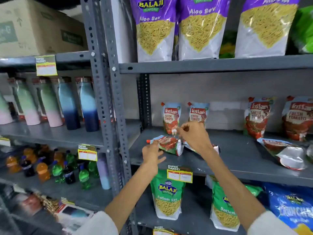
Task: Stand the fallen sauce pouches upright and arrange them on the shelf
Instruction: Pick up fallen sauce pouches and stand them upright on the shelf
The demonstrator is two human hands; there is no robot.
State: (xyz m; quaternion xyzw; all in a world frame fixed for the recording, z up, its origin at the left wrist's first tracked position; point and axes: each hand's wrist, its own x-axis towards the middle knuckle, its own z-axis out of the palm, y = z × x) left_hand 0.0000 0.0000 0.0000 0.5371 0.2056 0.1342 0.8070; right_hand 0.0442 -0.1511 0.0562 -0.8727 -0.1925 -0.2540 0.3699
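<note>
- The grey metal shelf [237, 160] carried the tomato sauce pouches at middle height; four stood upright along its back, two small ones at the left [171, 116] [198, 114] and two larger ones at the right [257, 116] [298, 116].
- A large fallen pouch [284, 153] lay flat near the right front of the shelf, well apart from both hands, its silvery base gusset facing forward. Judged by its bulge, it was full, fairly heavy and floppy, and best lifted by the body with support under the base.
- A small fallen pouch [169, 145] lay on its side near the shelf's left front, its red spout cap pointing left. The glossy film looked slippery and soft, so the filling would probably slump when it was tilted.
- Another fallen pouch [216, 148] showed only as a sliver behind the right wrist.
- The right hand [193, 134] hovered over the small pouch, its fingers [179, 130] pinched together on what seemed to be a corner of the pouch's edge; blur kept the exact hold unclear.
- The left hand [150, 156] sat just beside the pouch's spout end, fingers spread and loosely curled, holding nothing, perhaps touching the film.
- The stiffer sealed edges and spout neck seemed the surest places to take hold.
</note>
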